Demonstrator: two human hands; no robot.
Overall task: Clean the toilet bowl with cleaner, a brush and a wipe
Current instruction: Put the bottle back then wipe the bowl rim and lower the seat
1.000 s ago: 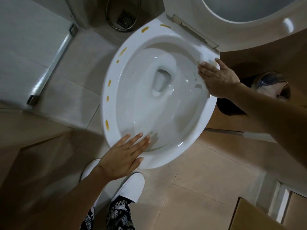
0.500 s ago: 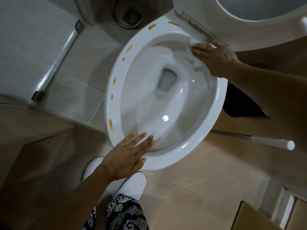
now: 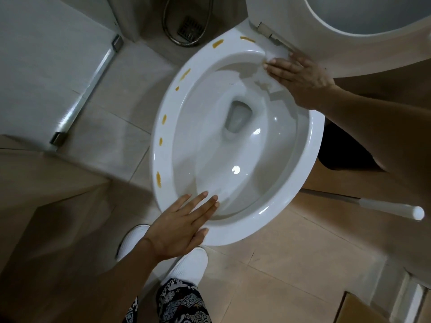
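Right hand [image 3: 300, 78] flat, pressing wipe [image 3: 268, 73] on toilet rim [image 3: 163, 145]; left hand [image 3: 182, 227] flat, empty, beside stains [image 3: 158, 179]

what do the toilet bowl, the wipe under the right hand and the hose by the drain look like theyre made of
Toilet bowl: glazed white ceramic, judging by its sharp glossy highlights.
Wipe: thin tissue or soft cloth, crumpled and slightly translucent; which one is unclear.
Hose: probably flexible metal, grey with a ribbed sheen.

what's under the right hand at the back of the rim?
A white wipe, pressed flat against the toilet rim by the right hand. Its crumpled edges stick out past the fingertips and hang into the bowl; the part under the palm is covered.
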